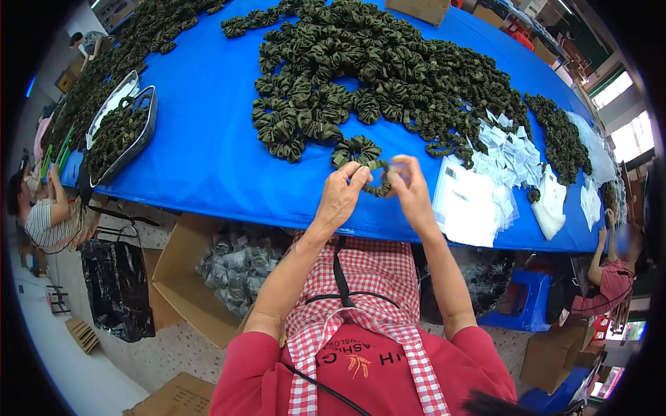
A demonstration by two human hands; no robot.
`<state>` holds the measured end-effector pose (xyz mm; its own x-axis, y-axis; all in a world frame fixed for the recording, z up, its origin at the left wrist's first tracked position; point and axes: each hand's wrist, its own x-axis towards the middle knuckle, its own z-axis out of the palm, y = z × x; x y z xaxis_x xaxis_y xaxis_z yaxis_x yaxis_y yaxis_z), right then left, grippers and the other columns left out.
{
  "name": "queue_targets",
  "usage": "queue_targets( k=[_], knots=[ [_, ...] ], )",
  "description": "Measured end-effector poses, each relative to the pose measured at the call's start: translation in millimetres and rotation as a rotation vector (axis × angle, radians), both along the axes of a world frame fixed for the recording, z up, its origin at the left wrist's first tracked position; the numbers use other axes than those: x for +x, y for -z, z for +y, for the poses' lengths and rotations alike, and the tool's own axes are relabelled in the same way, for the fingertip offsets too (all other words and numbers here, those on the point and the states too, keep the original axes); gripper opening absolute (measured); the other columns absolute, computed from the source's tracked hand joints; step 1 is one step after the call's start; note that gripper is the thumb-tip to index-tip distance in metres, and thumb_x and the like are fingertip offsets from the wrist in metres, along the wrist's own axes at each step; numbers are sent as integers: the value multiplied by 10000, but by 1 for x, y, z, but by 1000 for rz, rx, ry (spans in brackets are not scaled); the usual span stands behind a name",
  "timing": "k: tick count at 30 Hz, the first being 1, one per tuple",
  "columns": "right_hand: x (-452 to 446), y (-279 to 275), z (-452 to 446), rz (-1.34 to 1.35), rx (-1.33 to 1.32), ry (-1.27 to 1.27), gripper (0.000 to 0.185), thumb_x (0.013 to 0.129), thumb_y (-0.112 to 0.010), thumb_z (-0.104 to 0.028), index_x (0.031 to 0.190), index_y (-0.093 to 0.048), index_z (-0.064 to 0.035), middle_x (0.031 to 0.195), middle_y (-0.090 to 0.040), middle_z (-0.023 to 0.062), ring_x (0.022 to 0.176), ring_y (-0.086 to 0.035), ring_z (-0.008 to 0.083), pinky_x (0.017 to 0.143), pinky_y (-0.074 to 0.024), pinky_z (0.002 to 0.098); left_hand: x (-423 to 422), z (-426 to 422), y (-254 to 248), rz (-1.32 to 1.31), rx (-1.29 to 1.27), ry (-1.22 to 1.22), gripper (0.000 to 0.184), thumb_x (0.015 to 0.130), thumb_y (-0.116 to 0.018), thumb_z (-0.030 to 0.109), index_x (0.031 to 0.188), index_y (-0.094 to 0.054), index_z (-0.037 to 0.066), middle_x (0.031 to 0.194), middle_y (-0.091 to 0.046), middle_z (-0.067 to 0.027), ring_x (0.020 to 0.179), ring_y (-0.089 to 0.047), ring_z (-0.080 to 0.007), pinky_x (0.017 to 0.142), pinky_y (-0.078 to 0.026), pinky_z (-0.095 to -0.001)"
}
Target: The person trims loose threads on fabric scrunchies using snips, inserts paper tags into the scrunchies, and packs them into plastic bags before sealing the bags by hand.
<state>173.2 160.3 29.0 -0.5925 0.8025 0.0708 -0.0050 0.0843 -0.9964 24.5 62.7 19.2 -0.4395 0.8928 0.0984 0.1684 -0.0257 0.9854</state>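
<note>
Between my two hands is a small dark green scrunchie (379, 188), held just above the table's near edge. My left hand (341, 197) pinches its left side, thumb and fingers closed. At the right side of the ring, my right hand (412, 193) is closed on it, its fingertips slightly smeared by motion. A fuller green scrunchie (359, 147) lies just beyond my left fingertips. Farther back spreads a large heap of green scrunchies (333, 52), with smaller ones toward the right. To the right of my right hand lies a stack of clear plastic bags (466, 208).
Small white packets (510, 156) are piled on the blue table (201, 132). A basket (142, 132) of scrunchies stands at left. Below the table are a cardboard box (184, 270) of bagged items and a blue stool (524, 305). Other people sit at both sides.
</note>
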Motion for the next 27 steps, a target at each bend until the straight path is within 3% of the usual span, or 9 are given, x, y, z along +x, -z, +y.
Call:
queue_targets(
  k=[1,3,4,7,14,17,19,22,27],
  knots=[
    [1,-7,-3,0,-1,3,237,935,-653,-195,1125,-566,-82,1023,-630,84,884,-662,195,670,-560,307,1,0,3,-149,65,22,351,1004,-528,319,868,-655,21,842,-627,-54,812,-539,-165,802,-429,-299],
    [6,-19,-9,-185,906,229,319,808,-750,-128,1104,-632,-121,1077,-604,62,957,-603,228,735,-511,351,4,-1,4,-305,127,44,352,1014,-515,313,845,-627,26,809,-602,-33,776,-520,-147,787,-423,-286],
    [8,-25,-10,-186,906,225,319,808,-750,-128,1104,-632,-121,1077,-604,62,957,-603,228,735,-511,351,4,-2,1,-327,156,78,356,1019,-504,326,842,-604,34,843,-596,-39,829,-519,-137,819,-418,-292],
    [9,-32,-11,-305,1328,195,326,709,-794,-121,1011,-675,-160,1063,-612,8,858,-549,197,737,-417,347,7,-6,-3,-386,194,143,364,1025,-483,346,839,-568,46,877,-592,-49,886,-521,-131,858,-409,-296],
    [13,-27,-14,-186,1319,162,253,723,-769,-71,949,-667,-122,954,-629,30,842,-566,215,748,-441,353,13,-16,-11,-523,204,252,351,1029,-467,350,854,-553,58,874,-593,-54,872,-523,-136,841,-408,-296],
    [12,-28,-19,-28,1020,183,160,798,-712,-36,934,-635,-65,978,-618,71,836,-572,205,777,-465,341,12,-17,-8,-524,167,260,360,1026,-473,364,868,-570,54,881,-600,-51,851,-522,-121,795,-418,-287],
    [14,-27,-24,101,566,152,72,878,-649,-45,918,-595,-20,1008,-604,105,853,-562,180,798,-474,317,17,-18,-11,-514,154,253,367,1025,-476,373,886,-583,51,864,-591,-39,822,-510,-105,759,-415,-271],
    [17,-19,-27,191,408,78,84,923,-615,-79,913,-573,-7,1036,-593,110,867,-543,151,785,-466,290,16,-20,-11,-501,97,261,361,1018,-502,379,925,-606,47,823,-563,-9,771,-481,-74,695,-399,-238],
    [23,-21,-36,148,421,1,98,935,-601,-93,909,-570,-3,1019,-601,104,858,-545,157,786,-465,290,18,-29,-17,-434,58,273,297,1001,-566,338,957,-620,49,745,-502,35,714,-441,-47,649,-374,-205]
  ],
)
